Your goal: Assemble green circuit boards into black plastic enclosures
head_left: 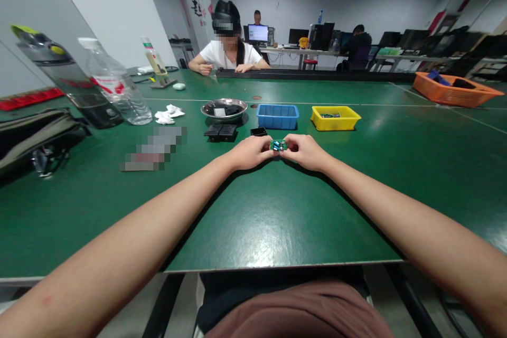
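A small green circuit board (pixel 279 146) with blue and silver parts on it is held between both hands over the green table. My left hand (pixel 252 151) pinches its left end, and my right hand (pixel 303 149) pinches the right end. Just behind my left fingers lies a small open black case (pixel 259 131). Farther left are black plastic cases (pixel 221 132) set side by side. Beyond the hands stands a blue bin (pixel 278 116); to its right, a yellow bin (pixel 336 118) contains green boards. A metal bowl (pixel 224 110) holds black pieces and a white one.
At the left stand a dark drink bottle (pixel 85 87), a water bottle (pixel 119 84) and a bag (pixel 35 137). Crumpled tissue (pixel 169 114) lies near a blurred-out flat object (pixel 154 149). An orange basket (pixel 455 90) sits far right. Across the table sits a person (pixel 229 53) wearing a headset.
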A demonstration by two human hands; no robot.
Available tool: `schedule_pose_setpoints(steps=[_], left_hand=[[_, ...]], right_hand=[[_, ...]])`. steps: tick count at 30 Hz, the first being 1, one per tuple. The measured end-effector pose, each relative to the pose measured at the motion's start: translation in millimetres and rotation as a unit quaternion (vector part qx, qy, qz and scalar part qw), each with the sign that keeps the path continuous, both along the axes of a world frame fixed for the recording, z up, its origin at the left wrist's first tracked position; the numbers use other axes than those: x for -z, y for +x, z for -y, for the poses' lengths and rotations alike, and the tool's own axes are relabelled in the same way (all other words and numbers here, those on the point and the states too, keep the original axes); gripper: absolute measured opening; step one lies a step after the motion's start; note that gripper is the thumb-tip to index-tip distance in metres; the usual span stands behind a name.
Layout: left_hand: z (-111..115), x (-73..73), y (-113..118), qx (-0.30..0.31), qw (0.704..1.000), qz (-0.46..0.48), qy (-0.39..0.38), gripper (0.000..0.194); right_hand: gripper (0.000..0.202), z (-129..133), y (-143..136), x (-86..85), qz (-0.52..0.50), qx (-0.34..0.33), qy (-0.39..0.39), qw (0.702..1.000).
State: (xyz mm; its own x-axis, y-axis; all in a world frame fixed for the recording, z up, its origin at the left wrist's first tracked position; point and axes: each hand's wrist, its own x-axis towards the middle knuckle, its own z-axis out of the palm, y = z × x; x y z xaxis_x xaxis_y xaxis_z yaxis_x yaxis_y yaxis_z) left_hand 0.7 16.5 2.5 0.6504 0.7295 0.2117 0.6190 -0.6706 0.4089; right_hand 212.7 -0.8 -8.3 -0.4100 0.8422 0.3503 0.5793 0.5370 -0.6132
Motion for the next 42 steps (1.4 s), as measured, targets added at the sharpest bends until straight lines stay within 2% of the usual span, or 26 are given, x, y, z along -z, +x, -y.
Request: schedule_pose_setpoints(steps=[42], left_hand=[[0.3, -0.4, 0.2, 0.003, 1.000, 0.002, 0.007, 0.025]], right_hand=[[0.017, 0.8, -0.8, -1.4, 0.010, 0.005, -0.006, 1.000]])
